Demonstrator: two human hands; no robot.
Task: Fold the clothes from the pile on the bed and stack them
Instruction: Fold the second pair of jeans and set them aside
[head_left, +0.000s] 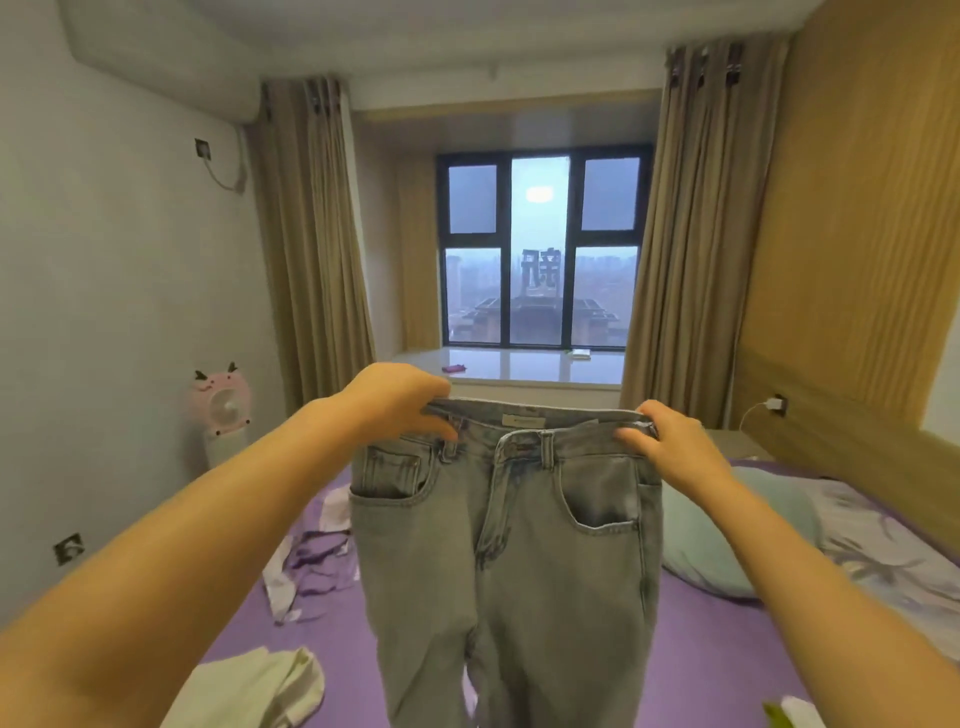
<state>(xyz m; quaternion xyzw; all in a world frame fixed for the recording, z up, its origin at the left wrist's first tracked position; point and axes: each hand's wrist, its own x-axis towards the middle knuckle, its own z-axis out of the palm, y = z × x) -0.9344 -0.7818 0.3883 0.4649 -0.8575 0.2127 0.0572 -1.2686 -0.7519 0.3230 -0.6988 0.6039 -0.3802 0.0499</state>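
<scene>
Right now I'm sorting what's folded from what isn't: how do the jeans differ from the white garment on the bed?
The jeans hang upright in the air, gripped at the waistband by the left hand and right hand; the white garment lies crumpled on the purple sheet, untouched. The jeans are grey-blue denim, spread flat; the white garment is pale and bunched. Neither is folded.

The purple-sheeted bed (691, 649) carries a crumpled white garment (260, 686) near its left edge, a purple-and-white patterned cloth (306, 561) beyond it, and a pale teal pillow (727, 540) towards its right edge.
</scene>
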